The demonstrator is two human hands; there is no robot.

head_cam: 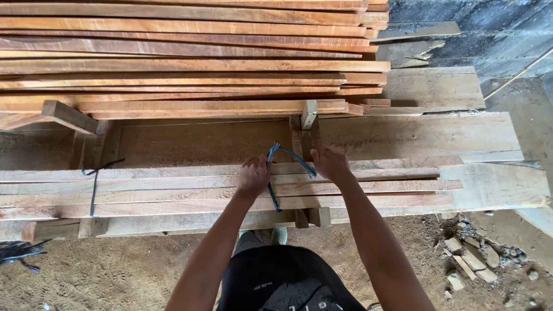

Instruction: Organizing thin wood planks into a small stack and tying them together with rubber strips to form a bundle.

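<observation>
My left hand [253, 174] and my right hand [330, 165] rest on a low bundle of long wooden planks [173, 190]. Each hand pinches one end of a dark blue strap [286, 154] that loops up between them and runs down around the bundle's front. A second dark strap [95, 184] is tied around the same bundle further left.
A tall stack of reddish planks [184, 57] rises behind the bundle, with short cross sticks [69, 117] under it. Wide boards [438, 135] lie to the right. Dirt floor with sawdust, wood scraps [469, 259] at right, loose dark straps [20, 253] at left.
</observation>
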